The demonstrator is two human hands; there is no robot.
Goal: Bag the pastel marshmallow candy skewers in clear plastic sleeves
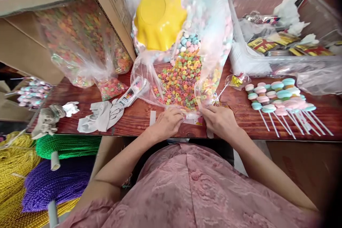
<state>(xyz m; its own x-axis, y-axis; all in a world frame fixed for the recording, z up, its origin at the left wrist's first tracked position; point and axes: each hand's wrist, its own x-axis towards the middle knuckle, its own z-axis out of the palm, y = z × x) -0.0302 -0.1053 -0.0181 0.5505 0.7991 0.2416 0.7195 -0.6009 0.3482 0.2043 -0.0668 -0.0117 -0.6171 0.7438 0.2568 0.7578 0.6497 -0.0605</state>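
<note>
My left hand (169, 121) rests at the table's front edge, its fingers curled together over something I cannot make out. Opposite it, my right hand (220, 119) has thumb and forefinger closed at the rim of a clear plastic bag (210, 78); what they pinch is too small to tell. Between the hands lies a small clear wrapper with coloured print (192, 118). Just beyond, colourful ring candies (181, 82) spill toward me in the open bag. Behind these are pastel button-shaped candies (190, 41), and a yellow scalloped bowl (160, 17) sits upside down on top.
Candy skewers on white sticks (278, 98) lie at the right, below a clear bin (283, 58) of packets. Leftward are a cardboard box (112, 3), bagged ring candies (80, 42) and a crumpled grey glove (100, 115). Bundles of shiny cord (58, 178) sit lower left.
</note>
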